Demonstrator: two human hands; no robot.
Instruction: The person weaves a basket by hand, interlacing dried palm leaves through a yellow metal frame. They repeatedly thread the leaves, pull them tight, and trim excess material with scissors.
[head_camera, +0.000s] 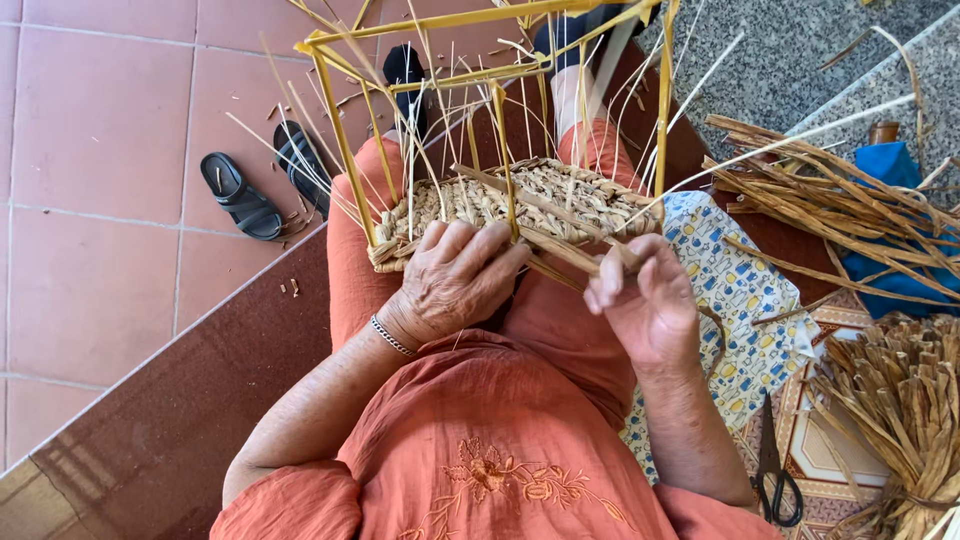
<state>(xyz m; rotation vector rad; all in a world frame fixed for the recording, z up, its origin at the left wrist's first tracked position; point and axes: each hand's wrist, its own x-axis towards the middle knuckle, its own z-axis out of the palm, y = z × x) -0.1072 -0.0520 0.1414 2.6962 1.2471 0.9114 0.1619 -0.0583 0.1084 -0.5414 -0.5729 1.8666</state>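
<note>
Around the half-woven basket (520, 205), which rests on the person's lap in orange cloth, lie many loose things: a pair of black sandals (262, 180) on the tiled floor well to its left, a heap of dried flat straw strips (830, 210) to its right over a blue cloth (895, 170), a tied bundle of the same straw (900, 420) lower right, black scissors (772, 470) beside that bundle, and a patterned cloth (740, 290) just right of the basket. A yellow frame (480, 60) rises from the basket's base, with thin pale stakes fanning up and crossing in front of the weave. The left hand (455, 280) lies palm-down on the basket's near edge, fingers pressed together and curled over the woven rim. The right hand (645, 300), just right of the basket, is raised with its wrist bent, the fingertips pinching a flat straw strand (575, 250) that runs back into the weave.
</note>
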